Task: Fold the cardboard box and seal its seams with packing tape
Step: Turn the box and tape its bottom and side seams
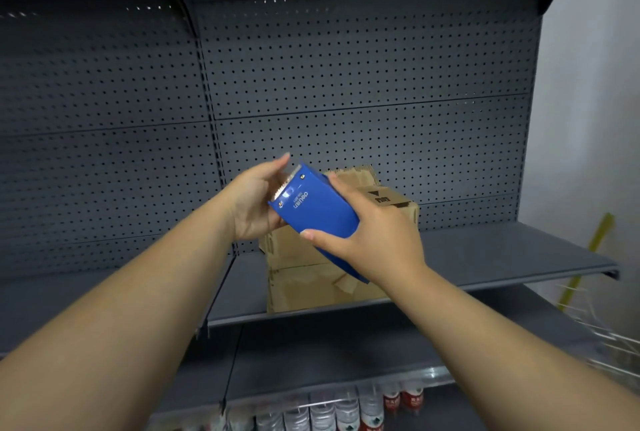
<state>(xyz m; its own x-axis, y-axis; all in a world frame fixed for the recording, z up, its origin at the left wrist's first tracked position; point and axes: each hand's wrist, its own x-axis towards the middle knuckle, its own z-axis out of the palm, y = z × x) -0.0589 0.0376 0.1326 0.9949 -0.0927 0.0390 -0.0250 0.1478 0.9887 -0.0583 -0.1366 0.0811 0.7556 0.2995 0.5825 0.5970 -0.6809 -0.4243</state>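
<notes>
Dark grey perforated metal back panel spans the view, left bay bare. Left hand is raised in front of it, palm turned toward the right, fingers curled around the serrated-blade end of the blue plastic tape dispenser; thumb tip sits above the blade edge, so the hand is pinching that end, not spread. Dispenser is tilted, blade end up-left, body running down-right, white logo facing the camera. Tape roll itself isn't visible. Right hand wraps the dispenser's lower body from the right, thumb across the near face, fingers behind — closed on it. Both hands hold the dispenser in the air, above and in front of the brown corrugated cardboard box. Box sits on the dark grey metal shelf, near its front edge, just right of the upright divider; a top flap stands up behind the dispenser, black printed marks on the right panel. Can't tell whether the seams are taped. Below, on a lower shelf, a row of clear plastic bottles, some with red labels. Far right: white wall, a yellow strip, blurred wire rack.
</notes>
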